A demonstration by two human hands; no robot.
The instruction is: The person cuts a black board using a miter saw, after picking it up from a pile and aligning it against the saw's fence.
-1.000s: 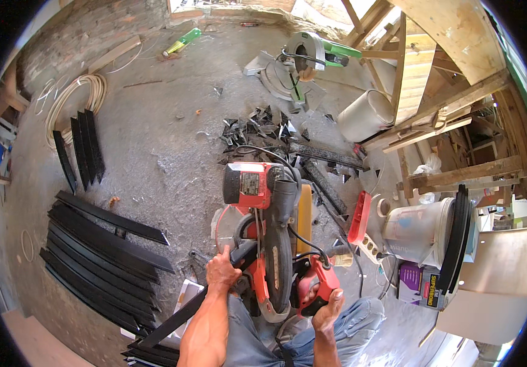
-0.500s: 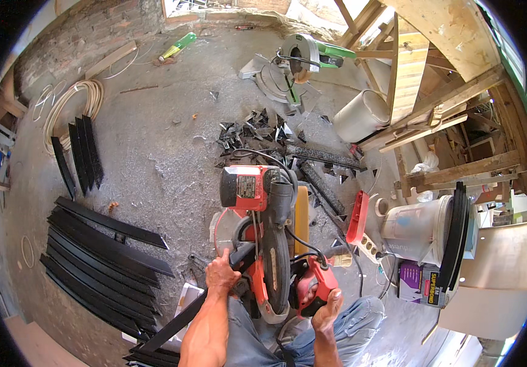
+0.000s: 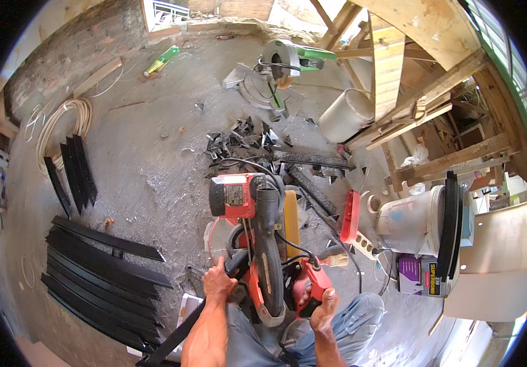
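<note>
A red and black miter saw point(image 3: 234, 194) stands before my knees, its blade guard toward me. My right hand point(image 3: 322, 313) is wrapped round the saw's red handle point(image 3: 320, 280). At the saw's left side, my left hand point(image 3: 218, 282) grips a long black strip point(image 3: 181, 330) near its far end. That strip runs slantwise from the saw base down under my left forearm. The fingertips of my left hand are partly hidden against the saw. Whether the blade touches the strip cannot be seen.
Black strips point(image 3: 101, 275) lie stacked at the left. Black offcuts point(image 3: 239, 140) litter the floor beyond the saw. A white bucket point(image 3: 407, 223), a power strip point(image 3: 362, 246) and a purple box point(image 3: 411, 275) stand right. A green miter saw point(image 3: 282, 58) sits farther away.
The view has shifted slightly, so the surroundings sit a little further left. Both hands keep their grips on the strip and the saw handle.
</note>
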